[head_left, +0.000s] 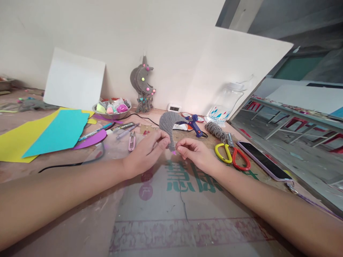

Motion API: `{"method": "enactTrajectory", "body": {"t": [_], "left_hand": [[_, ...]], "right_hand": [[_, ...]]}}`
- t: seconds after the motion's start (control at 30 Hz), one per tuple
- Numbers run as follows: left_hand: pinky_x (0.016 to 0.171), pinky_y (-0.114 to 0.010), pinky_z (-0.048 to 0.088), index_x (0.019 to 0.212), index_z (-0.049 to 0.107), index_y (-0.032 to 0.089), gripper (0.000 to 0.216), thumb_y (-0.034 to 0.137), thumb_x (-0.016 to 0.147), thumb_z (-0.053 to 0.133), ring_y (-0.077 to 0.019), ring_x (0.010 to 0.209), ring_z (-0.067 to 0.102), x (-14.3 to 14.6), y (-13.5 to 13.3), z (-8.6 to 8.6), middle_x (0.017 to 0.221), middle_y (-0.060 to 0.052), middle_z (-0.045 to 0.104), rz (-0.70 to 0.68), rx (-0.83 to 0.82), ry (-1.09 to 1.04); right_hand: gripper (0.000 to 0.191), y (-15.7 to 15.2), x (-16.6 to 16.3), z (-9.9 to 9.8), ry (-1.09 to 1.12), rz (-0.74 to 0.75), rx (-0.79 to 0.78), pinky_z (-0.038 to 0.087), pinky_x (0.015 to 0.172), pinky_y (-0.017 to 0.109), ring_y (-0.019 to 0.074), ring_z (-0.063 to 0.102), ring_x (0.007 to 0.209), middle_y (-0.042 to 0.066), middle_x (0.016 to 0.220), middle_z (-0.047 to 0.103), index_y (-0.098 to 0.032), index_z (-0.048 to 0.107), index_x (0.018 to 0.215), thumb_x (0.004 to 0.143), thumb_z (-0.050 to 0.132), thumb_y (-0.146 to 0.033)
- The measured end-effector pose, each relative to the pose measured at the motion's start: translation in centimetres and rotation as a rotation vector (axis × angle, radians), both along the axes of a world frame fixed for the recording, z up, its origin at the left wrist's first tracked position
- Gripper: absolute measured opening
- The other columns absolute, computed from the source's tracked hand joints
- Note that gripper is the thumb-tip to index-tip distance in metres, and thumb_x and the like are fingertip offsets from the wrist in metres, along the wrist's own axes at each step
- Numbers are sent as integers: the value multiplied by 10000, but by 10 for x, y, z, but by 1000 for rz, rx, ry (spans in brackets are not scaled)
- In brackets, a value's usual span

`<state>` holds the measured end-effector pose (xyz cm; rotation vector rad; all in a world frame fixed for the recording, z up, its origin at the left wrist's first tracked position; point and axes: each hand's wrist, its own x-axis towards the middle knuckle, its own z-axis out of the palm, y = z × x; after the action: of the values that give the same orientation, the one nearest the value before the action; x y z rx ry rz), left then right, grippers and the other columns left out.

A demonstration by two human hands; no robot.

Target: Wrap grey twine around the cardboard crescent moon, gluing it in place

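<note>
My left hand [148, 151] is closed around the lower part of a grey yarn-wrapped crescent shape [169, 125], which stands up between both hands. A small pink tip shows at the crescent's bottom end. My right hand [195, 151] pinches that bottom end from the right, fingers pressed together. Both hands hover just above a printed cardboard sheet [182, 210] on the table.
Yellow-and-red scissors [232, 157] and a phone [261, 160] lie to the right. A blue glue gun [195, 125], a grey yarn bundle [215, 130] and a plastic jar [225, 103] sit behind. Coloured paper sheets [57, 132], pink snips [132, 141], a bowl [112, 109] and a finished grey moon ornament [143, 84] lie left and back.
</note>
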<state>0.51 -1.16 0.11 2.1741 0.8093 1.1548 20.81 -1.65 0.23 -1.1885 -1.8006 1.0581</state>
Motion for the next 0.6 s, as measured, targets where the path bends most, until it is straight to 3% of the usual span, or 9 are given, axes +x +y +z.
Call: {"method": "enactTrajectory", "body": {"t": [0.17,0.3,0.43,0.6], "left_hand": [[769,-272,412,867,515,200,249,294,953,301,-141,818,514,1,0,2,832,-14,560,39,-22,6],[769,-273,415,851,536,197,281,309,953,299,-142,822,527,1,1,2,828,-11,571,29,-32,32],[747,-276,427,833,541,197,250,313,936,345,-143,801,539,1,2,1,817,-10,587,-51,-22,81],[687,-272,439,824,556,190,183,349,876,482,-139,746,547,3,4,-3,803,-9,607,-98,-44,122]], "right_hand": [[320,-3,-1,3,-54,-64,34,354,507,234,99,435,520,-27,585,486,-158,623,826,808,547,-468],[331,-5,-1,7,-76,-106,209,403,636,274,136,503,649,20,706,547,-164,662,845,848,508,-457],[281,-4,0,5,-133,-20,300,406,723,295,163,532,774,47,819,573,-177,674,841,858,522,-412],[244,-3,0,0,-155,81,276,383,628,264,132,484,675,11,716,518,-174,624,751,842,550,-387]]}}
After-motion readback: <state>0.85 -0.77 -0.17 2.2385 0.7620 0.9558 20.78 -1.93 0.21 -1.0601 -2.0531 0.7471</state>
